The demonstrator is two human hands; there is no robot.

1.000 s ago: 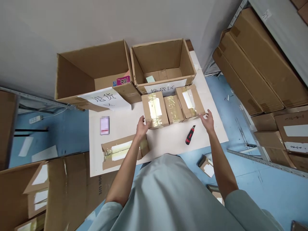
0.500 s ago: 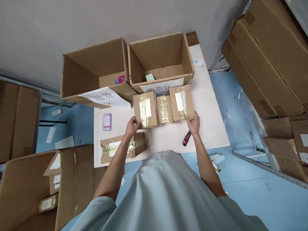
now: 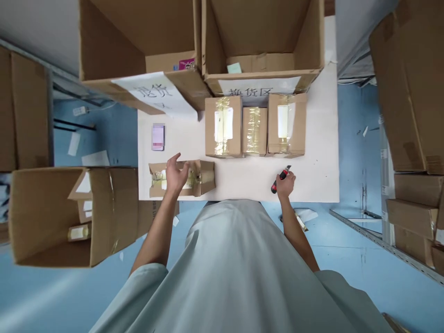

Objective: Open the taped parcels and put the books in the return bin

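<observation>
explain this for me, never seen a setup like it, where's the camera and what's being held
No machine here, just a person working bare-handed; one head-worn camera takes every picture, looking forward and down. On the white table are three taped boxes in a row, a long taped box and a pixelated item; two open cartons with signs stand behind. The left hand is open over the long taped box; whether it touches is unclear. The right hand has fingers on the red-and-black cutter; how firmly, I can't tell.
</observation>
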